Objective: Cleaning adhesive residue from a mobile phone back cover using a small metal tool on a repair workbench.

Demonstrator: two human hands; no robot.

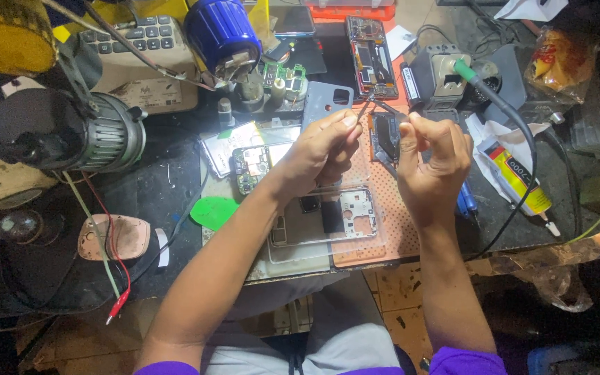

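My left hand [322, 149] pinches thin metal tweezers [364, 105] whose tips point up and right. My right hand [435, 156] is closed just beside it, fingertips meeting the tweezer tips; whatever small part sits between them is too small to make out. Both hands hover above a black phone part [385, 135] on an orange perforated mat [383, 229]. Below the hands lies a silver phone midframe [335, 215]. A green circuit board [251, 167] rests left of my left wrist.
An opened phone [371, 48] and a grey back cover [326, 101] lie at the back. A soldering iron with green grip [468, 73] and its cable run to the right, above a glue tube [519, 177]. A lamp [102, 135], keyboard [137, 35], blue cylinder [222, 31] and clip leads [116, 305] crowd the left.
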